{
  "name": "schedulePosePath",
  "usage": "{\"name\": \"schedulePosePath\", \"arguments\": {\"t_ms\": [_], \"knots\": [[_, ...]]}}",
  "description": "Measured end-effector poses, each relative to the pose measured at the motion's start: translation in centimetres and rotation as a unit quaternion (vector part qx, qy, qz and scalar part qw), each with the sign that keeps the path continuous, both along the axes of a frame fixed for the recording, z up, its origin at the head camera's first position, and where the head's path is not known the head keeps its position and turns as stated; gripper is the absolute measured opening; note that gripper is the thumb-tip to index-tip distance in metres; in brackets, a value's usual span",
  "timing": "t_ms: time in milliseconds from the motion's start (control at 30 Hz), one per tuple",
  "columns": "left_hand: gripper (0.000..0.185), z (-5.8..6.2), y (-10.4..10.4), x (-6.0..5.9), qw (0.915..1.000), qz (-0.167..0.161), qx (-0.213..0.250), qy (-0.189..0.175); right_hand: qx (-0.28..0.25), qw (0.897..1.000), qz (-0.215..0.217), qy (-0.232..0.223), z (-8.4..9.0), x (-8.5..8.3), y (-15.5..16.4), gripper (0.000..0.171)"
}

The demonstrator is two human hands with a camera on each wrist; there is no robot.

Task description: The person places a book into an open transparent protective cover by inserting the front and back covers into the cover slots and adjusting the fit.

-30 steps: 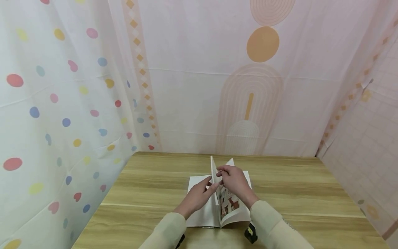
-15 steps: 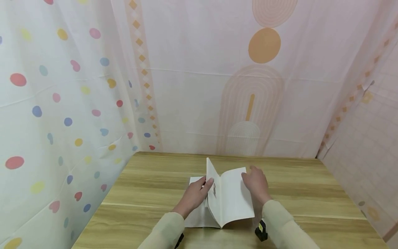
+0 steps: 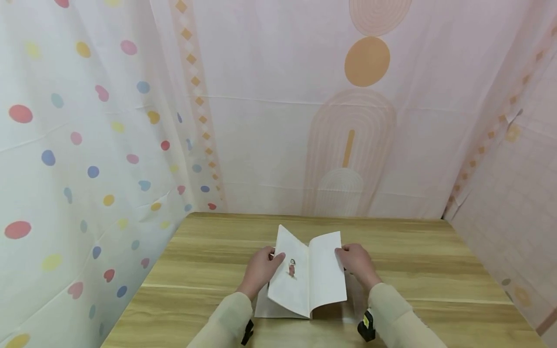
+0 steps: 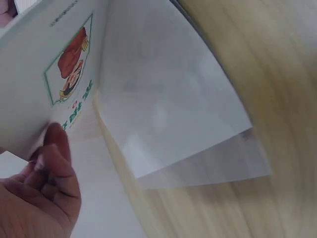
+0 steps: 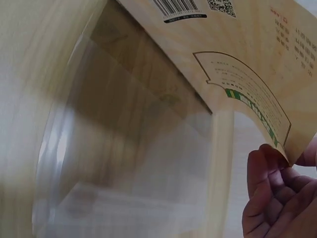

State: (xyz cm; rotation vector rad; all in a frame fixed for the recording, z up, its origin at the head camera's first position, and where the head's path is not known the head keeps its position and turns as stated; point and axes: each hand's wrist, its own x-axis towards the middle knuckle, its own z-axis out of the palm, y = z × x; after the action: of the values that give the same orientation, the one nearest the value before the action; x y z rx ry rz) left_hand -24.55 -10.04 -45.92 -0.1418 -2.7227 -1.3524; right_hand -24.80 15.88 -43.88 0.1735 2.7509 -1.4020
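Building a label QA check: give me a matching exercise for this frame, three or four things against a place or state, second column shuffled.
Things:
1. left hand
2. right hand
3. book
4. table

Places or states:
A. lies open, both sides lifted
B. light wood grain, bears the book
C. holds the page with the small red figure
D. grips the outer edge of the blank page

Pairs: 1-C, 2-D, 3-A, 4-B

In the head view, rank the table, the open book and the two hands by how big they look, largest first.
1. Table, by far the largest.
2. Open book.
3. Left hand and right hand: they look about the same size, so I will not rank one above the other.
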Motion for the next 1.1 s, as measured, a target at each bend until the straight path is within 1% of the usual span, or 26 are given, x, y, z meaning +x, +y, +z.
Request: {"name": "schedulePosePath", "arguments": {"t_ms": [133, 233, 367, 467, 533, 800, 900, 1033, 1100], "knots": [[0.023, -0.5, -0.3, -0.1, 0.9998, 0.018, -0.003, -0.006, -0.007, 1.000, -0.003, 0.000, -0.1, 0.0, -0.5, 0.031], [0.027, -1.0, -0.5, -0.2, 0.9996, 0.027, -0.010, -0.004, -0.009, 1.000, -0.002, 0.002, -0.2, 0.0, -0.6, 0.029], [0.029, -1.5, -0.6, -0.2, 0.9986, 0.048, -0.013, -0.017, -0.015, 1.000, 0.000, 0.003, -0.4, -0.1, -0.8, 0.030], [0.027, -1.8, -0.6, -0.2, 0.9972, 0.066, -0.014, -0.031, -0.021, 1.000, -0.001, 0.006, -0.6, -0.1, -1.1, 0.030], [0.024, -2.0, -0.7, -0.2, 0.9967, 0.072, -0.012, -0.034, -0.026, 1.000, -0.001, 0.008, -0.7, -0.1, -1.2, 0.031], [0.018, -2.7, -1.1, -0.2, 0.9949, 0.086, -0.028, -0.045, -0.045, 0.999, -0.008, 0.015, -0.8, 0.2, -1.7, 0.029], [0.017, -3.0, -1.4, -0.3, 0.9949, 0.084, -0.033, -0.045, -0.053, 0.998, -0.008, 0.013, -0.9, 0.2, -1.8, 0.029], [0.016, -3.3, -1.5, -0.4, 0.9947, 0.082, -0.021, -0.059, -0.056, 0.998, -0.009, 0.016, -1.0, 0.1, -2.0, 0.032], [0.017, -3.4, -1.6, -0.5, 0.9942, 0.080, -0.004, -0.071, -0.054, 0.998, -0.009, 0.021, -1.0, 0.0, -2.0, 0.032]]}}
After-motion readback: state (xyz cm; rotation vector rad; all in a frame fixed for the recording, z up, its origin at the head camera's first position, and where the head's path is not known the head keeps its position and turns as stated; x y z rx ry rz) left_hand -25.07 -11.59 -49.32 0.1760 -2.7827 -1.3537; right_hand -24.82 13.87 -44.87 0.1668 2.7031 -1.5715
